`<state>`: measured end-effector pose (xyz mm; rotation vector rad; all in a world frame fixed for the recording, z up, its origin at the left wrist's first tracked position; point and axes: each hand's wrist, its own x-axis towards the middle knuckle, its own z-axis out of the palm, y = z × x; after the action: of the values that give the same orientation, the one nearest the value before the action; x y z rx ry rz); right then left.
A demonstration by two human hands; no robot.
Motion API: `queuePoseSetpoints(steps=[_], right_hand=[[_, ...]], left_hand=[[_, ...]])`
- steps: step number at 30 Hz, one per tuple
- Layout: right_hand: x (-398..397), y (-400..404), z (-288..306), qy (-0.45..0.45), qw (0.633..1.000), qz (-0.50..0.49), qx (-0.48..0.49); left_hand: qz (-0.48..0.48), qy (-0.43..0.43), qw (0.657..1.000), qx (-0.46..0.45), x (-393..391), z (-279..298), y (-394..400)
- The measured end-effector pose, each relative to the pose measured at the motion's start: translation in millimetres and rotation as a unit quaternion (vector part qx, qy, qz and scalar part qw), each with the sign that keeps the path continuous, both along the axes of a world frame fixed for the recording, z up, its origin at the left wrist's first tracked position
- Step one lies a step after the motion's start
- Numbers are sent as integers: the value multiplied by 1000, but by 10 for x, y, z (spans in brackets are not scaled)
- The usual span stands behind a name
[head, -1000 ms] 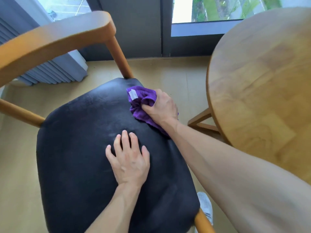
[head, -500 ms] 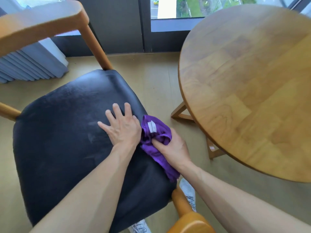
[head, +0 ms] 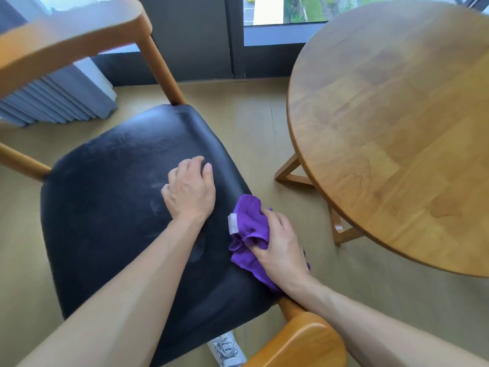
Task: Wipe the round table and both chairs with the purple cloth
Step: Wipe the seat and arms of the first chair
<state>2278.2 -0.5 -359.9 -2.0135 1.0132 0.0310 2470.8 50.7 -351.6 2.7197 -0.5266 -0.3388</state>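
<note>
Here the right hand [head: 280, 250] bunches the purple cloth [head: 248, 229] against the seat edge [head: 238, 165] to wipe; the left hand [head: 190, 189], empty, steadies the chair.

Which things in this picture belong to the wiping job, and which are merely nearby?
Job: purple cloth in right hand; left hand on black chair seat; round table.
Nearby: curtain, window, shoe.
</note>
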Motion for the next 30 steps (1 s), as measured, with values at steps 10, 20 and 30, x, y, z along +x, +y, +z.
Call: queuePoseSetpoints(steps=[10,20,30], right_hand=[[557,-249,286,-53,985,52,155],[676,-518,358,89,984,-85,125],[1444,-267,451,21,992,64,-103]], left_hand=[[-246,23,959,-138,-365,254,392],[-477,-79,870,99,-989,145,391],[-537,-151,828,46,-3,118,1219]])
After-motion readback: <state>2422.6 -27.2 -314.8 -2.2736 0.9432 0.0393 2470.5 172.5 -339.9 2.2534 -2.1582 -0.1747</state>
